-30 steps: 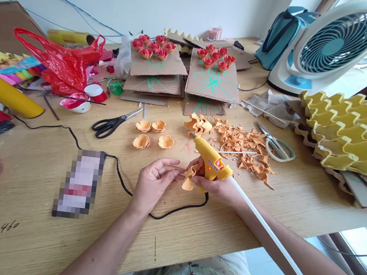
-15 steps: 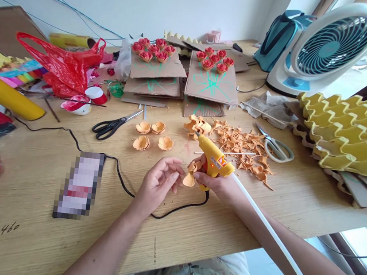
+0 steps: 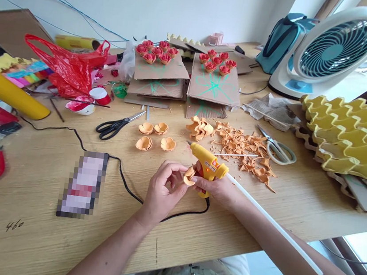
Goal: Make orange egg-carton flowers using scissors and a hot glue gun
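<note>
My right hand (image 3: 219, 187) is wrapped round a yellow hot glue gun (image 3: 208, 160), whose nozzle points up and left; a long white glue stick (image 3: 276, 224) sticks out of its back. Between the two hands is a small orange petal cup (image 3: 189, 177) cut from egg carton. The fingers of my left hand (image 3: 166, 189) pinch its left side, while my right thumb touches its right side. Beyond the hands stand several orange petal cups (image 3: 144, 143) on the table. An uncut orange egg-carton piece (image 3: 199, 129) lies behind the nozzle, beside a heap of orange scraps (image 3: 236, 142).
Black-handled scissors (image 3: 114, 128) lie to the left, white-handled scissors (image 3: 280, 151) to the right. The black cord (image 3: 124, 184) runs past a blurred-out phone (image 3: 83, 183). Red flowers (image 3: 157, 53) stand on cardboard at the back. Yellow egg trays (image 3: 364, 137) and a fan (image 3: 330, 55) fill the right.
My left hand has moved right and closed on the orange petal cup, which has turned upward. The glue gun has dropped slightly lower and left. The whole view has shifted a little.
</note>
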{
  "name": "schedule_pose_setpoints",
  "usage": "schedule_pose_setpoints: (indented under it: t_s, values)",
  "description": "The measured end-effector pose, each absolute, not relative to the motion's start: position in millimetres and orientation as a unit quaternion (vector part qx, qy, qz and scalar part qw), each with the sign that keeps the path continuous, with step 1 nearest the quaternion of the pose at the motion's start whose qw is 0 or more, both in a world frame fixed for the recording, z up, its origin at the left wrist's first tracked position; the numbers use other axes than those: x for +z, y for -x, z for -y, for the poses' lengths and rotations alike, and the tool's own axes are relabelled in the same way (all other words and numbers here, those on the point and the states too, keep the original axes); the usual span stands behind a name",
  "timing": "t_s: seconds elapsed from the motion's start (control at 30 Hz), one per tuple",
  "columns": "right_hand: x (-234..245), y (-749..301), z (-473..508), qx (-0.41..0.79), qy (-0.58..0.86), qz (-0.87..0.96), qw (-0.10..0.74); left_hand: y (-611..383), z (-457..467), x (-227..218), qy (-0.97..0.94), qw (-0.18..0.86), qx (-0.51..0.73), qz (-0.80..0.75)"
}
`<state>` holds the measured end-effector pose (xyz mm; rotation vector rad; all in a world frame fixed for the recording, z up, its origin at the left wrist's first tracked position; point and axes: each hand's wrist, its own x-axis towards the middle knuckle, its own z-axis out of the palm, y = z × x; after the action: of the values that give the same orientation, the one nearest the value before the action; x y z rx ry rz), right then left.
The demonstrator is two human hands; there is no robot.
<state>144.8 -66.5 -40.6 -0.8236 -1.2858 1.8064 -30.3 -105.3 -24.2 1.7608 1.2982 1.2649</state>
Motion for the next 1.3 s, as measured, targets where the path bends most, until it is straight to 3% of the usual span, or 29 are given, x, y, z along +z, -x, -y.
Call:
schedule_pose_setpoints:
  t_s: [0.37, 0.77, 1.3]
  values:
    - [-19.9, -150.9, 71.0, 0.634, 0.373, 0.530, 0.422, 34.4, 99.7, -22.6, -0.510, 0.476, 0.518, -0.495]
    - [-32.7, -144.5, 65.2, 0.632, 0.384, 0.522, 0.424, 36.8, 95.4, -26.6, -0.367, 0.647, 0.505, -0.438]
    - [-36.7, -144.9, 70.9, 0.603, 0.402, 0.550, 0.415, 34.1, 94.6, -26.7, -0.284, 0.701, 0.491, -0.432]
